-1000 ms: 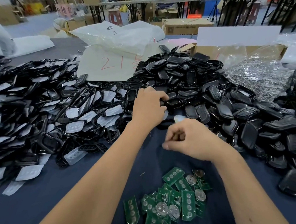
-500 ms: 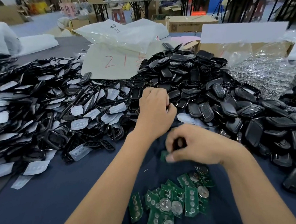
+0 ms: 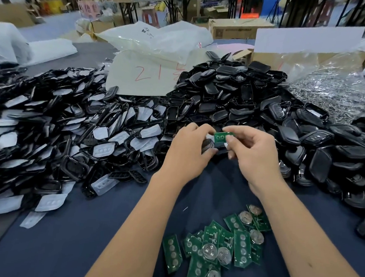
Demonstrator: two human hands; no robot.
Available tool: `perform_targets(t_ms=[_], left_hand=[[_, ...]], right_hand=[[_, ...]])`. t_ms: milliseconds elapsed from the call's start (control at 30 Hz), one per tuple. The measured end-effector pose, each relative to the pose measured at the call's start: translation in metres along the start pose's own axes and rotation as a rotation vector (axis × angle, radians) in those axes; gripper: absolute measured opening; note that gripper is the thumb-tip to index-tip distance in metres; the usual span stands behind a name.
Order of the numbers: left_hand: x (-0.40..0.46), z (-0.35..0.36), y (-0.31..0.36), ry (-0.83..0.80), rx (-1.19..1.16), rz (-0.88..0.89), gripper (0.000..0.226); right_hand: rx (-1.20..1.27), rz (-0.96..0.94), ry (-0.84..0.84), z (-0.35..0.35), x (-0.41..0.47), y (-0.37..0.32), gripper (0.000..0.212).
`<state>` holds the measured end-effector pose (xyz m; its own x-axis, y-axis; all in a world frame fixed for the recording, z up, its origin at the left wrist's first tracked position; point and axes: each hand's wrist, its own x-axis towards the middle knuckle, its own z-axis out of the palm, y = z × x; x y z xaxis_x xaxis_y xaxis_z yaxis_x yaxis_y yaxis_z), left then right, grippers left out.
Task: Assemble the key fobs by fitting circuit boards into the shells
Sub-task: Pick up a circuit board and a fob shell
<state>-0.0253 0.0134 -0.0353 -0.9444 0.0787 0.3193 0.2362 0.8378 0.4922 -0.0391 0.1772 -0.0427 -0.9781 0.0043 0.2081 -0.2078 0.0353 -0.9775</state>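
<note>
Over the middle of the dark blue surface (image 3: 66,245) both hands meet just in front of the big shell piles. Left hand (image 3: 189,151) has its grip curled around a black shell (image 3: 208,145), and the right hand (image 3: 254,152) pinches a small green circuit board (image 3: 220,137) between thumb and fingertips, holding it right at the top of that shell, touching or nearly so, hard to say which. Closer to the person, a loose heap of spare boards (image 3: 219,247) lies flat on the cloth, several with round silver battery clips facing up. Left side is a huge spread of black frames with white button pads (image 3: 54,133), and behind and to the right of the hands sits a mound of black shell halves (image 3: 240,95). As for containers: a cardboard box (image 3: 342,58) at the back right has a clear plastic bag (image 3: 331,92) spilling out of it, full of small shiny metal bits, too small to tell what exactly. A white bag (image 3: 147,71) with red "21" scribbled on it lies behind the piles, contents not visible.
</note>
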Motion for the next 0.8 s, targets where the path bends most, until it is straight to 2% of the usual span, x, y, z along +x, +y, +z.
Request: perform_targets(t_ms=[67,200,333,500,567,700,800], left_hand=[[-0.001,0.000,-0.001,-0.001,-0.004,-0.038,0.032],[-0.002,0.000,-0.003,0.120,-0.039,-0.042,0.006],[0.002,-0.005,-0.002,0.300,-0.219,-0.094,0.012],[0.003,-0.002,-0.004,0.340,-0.434,-0.229,0.012],[0.003,-0.004,-0.002,0.303,-0.619,-0.303,0.009],[0.003,-0.009,0.008,0.242,-1.033,-0.420,0.026],[0.003,-0.011,0.011,0.236,-1.217,-0.473,0.024]], right_hand=[[0.064,0.015,0.060,0.001,0.000,0.001,0.012],[0.128,0.048,0.122,0.000,0.001,0.003,0.002],[0.136,0.052,0.126,0.001,0.002,0.004,0.003],[0.139,0.064,0.114,0.003,0.000,0.004,0.009],[0.166,0.077,0.120,0.002,0.000,0.004,0.007],[0.216,0.091,0.175,0.001,0.000,0.003,0.011],[0.234,0.093,0.188,0.000,0.000,0.001,0.015]])
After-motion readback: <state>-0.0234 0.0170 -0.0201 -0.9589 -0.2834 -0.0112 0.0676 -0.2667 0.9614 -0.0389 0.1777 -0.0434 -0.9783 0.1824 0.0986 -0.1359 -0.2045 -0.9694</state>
